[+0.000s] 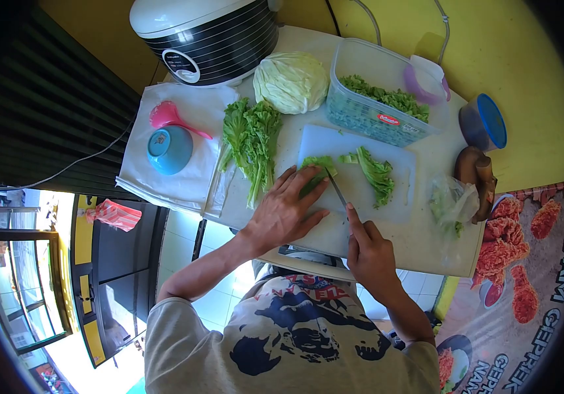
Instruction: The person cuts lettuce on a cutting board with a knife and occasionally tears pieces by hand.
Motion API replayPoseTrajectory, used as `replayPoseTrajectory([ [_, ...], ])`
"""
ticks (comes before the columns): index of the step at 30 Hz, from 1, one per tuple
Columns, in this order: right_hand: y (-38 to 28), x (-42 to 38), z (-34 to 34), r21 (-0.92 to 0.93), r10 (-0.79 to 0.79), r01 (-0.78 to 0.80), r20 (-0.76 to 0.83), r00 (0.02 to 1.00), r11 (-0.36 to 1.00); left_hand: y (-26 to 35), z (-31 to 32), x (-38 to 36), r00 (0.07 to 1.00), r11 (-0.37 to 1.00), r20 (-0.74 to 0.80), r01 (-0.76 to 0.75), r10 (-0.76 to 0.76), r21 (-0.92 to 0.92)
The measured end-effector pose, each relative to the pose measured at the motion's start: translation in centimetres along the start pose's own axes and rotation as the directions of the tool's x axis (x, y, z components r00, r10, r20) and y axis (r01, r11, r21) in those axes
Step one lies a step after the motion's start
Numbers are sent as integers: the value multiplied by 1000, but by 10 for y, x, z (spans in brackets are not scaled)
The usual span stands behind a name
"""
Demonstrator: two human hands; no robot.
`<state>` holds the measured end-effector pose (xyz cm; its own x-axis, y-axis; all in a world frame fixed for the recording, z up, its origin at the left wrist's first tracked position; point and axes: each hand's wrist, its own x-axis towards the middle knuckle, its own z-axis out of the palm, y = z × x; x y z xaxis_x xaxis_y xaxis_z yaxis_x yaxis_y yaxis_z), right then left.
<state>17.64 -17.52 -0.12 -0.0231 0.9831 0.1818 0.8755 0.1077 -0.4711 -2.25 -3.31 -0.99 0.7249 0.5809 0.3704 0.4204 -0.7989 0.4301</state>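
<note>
Pressing the green lettuce [319, 162] onto the white cutting board [403, 157], the left hand [283, 209] has a loose, partly open grip, thumb apart from the fingers. The right hand [370, 253] has its grip closed round the knife [338, 189], blade just beside the lettuce. Loose leaves [376, 174] lie right of it; a cabbage [290, 82] sits beyond the board on the surface [449, 253].

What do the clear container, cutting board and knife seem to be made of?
The container: clear, smooth, likely hard plastic; greens show through its wall.
The cutting board: pale, smooth-looking, probably plastic; no wood grain shows.
The knife in the right hand: thin grey blade, apparently metal; the grip hides the handle, so its material is unclear.
</note>
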Motion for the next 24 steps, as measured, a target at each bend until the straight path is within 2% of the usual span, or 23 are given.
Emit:
replayPoseTrajectory([
  [13, -1, 20, 0, -105, -44, 45, 12, 999, 993, -4, -3, 4, 1000, 999, -18, -18, 18, -28],
  [19, -5, 47, 4, -135, -62, 62, 7, 998, 989, -4, -2, 4, 999, 999, -24, -22, 21, -27],
  [24, -2, 39, 4, -125, -62, 61, -1, 998, 990, -5, -1, 3, 999, 1000, -33, -26, 26, -9],
])
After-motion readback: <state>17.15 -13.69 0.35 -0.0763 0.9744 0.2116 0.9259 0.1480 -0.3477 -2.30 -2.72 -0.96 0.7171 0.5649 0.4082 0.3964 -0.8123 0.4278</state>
